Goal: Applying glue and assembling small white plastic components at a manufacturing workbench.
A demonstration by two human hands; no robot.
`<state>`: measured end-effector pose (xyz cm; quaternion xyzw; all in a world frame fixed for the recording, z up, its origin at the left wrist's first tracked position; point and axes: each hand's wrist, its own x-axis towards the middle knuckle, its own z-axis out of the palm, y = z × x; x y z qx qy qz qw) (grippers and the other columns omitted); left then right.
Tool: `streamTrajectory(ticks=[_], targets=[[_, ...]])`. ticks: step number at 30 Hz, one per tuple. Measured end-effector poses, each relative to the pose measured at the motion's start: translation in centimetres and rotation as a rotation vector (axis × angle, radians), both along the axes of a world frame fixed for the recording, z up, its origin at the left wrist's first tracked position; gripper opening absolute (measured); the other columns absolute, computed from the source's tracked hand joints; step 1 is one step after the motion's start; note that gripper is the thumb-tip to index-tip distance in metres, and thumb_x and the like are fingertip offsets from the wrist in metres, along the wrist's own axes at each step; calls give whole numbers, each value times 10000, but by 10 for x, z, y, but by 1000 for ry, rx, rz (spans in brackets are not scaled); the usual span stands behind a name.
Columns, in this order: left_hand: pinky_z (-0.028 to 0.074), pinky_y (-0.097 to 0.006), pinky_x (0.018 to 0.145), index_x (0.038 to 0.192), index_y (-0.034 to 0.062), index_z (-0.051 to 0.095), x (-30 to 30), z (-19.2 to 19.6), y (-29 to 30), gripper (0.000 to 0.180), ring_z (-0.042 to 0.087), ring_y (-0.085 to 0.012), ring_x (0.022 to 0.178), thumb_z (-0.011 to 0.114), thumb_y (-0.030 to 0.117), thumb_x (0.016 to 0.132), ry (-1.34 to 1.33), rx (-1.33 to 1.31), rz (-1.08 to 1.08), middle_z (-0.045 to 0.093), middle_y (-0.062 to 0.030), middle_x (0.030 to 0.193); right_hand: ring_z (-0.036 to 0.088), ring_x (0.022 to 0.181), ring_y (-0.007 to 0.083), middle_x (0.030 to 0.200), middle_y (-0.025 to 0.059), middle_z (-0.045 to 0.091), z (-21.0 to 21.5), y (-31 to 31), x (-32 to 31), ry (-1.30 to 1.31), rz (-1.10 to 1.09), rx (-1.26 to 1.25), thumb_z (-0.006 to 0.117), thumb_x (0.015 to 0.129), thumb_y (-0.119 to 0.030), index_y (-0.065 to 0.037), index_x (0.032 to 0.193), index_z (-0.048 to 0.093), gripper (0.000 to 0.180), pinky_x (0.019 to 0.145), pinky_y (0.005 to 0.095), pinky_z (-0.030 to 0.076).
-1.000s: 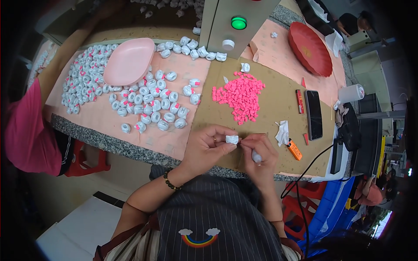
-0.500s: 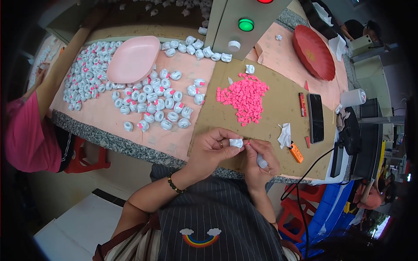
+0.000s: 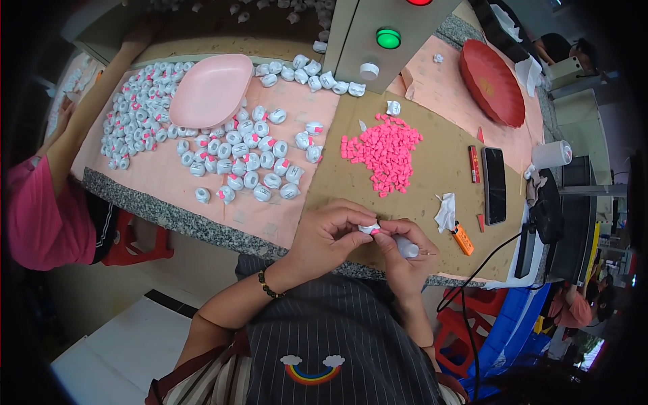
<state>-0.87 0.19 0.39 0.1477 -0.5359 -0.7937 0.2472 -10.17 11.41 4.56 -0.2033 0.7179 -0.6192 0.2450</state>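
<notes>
Near the front edge of the table, my left hand (image 3: 325,237) pinches a small white rounded piece (image 3: 366,229) between thumb and fingertips. The thumb and forefinger of my right hand (image 3: 406,264) meet it, at a tiny pink piece (image 3: 375,231) that lies against the white one. Tucked in that same right hand is a small translucent squeeze bottle (image 3: 408,249), a thin needle-like tip pointing right. Beyond my hands lies a heap of pink pieces (image 3: 383,154) on brown cardboard (image 3: 331,179). To the left spread many white pieces (image 3: 233,150), several bearing pink bits.
A pink tray (image 3: 210,91) rests among the white pieces. On the right are a phone (image 3: 495,185), an orange lighter (image 3: 463,239), crumpled tissue (image 3: 445,212) and a red scalloped dish (image 3: 491,82). A machine with a green light (image 3: 388,38) stands behind. At left, a co-worker's arm (image 3: 88,115) reaches into it.
My right fingertips have closed in on the white piece, bringing the pink piece against it. The white piece has tilted in my left fingers. The whole view has shifted slightly.
</notes>
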Motion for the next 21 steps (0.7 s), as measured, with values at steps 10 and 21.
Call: streamTrajectory(ticks=[10,21], targets=[[531,-253,807,1000,-32,653,5,-4,-10,201,629,-153,938,650,-70,802,-8,-53,-120,617,-120,1056,572,725,135,814,94,626,-26,2,-2,125,92,-177,663,759,82,41,813,664,68,646,230,441],[525,-259,811,956,-61,644,7,-11,-9,173,628,-165,942,614,-89,788,21,14,-72,613,-154,1066,569,709,155,796,102,606,-25,-6,1,385,141,-173,671,763,75,31,830,656,81,616,244,451]])
